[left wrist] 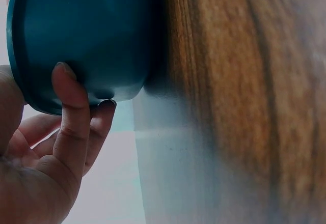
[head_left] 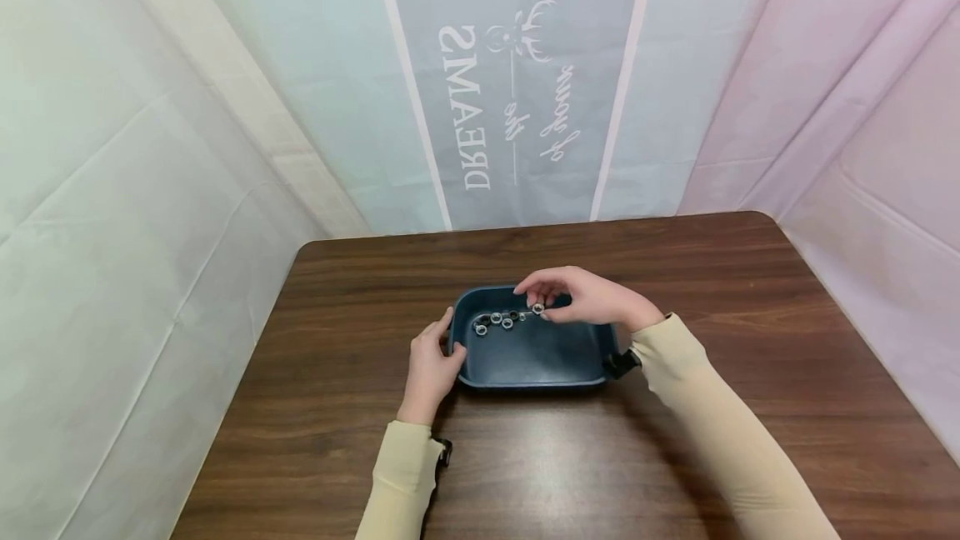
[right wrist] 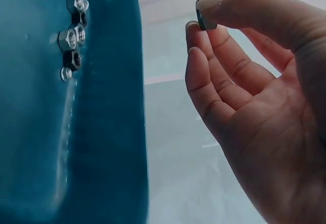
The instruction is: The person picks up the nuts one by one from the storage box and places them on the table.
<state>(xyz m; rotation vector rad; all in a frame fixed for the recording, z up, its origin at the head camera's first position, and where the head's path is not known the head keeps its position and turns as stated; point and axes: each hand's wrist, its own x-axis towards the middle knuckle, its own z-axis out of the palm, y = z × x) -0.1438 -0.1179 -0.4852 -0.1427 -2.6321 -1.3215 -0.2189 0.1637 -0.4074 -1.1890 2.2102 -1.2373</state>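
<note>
A dark blue tray (head_left: 536, 357) stands on the table. My left hand (head_left: 431, 365) grips its left end, thumb on the rim and fingers against the outer wall (left wrist: 91, 35). Above the tray's far side, my right hand (head_left: 592, 297) pinches a metal nut (head_left: 537, 308) between thumb and fingertips; the right wrist view shows this nut (right wrist: 204, 21) edge-on. Inside the tray several silver and black nuts lie bunched near the far wall, among them a silver nut (head_left: 482, 329) and a black one (right wrist: 72, 59).
The brown wooden table (head_left: 360, 290) extends around the tray. Behind it hangs a pale cloth with printed lettering (head_left: 465, 107), and light cloth walls (head_left: 150, 232) stand at both sides.
</note>
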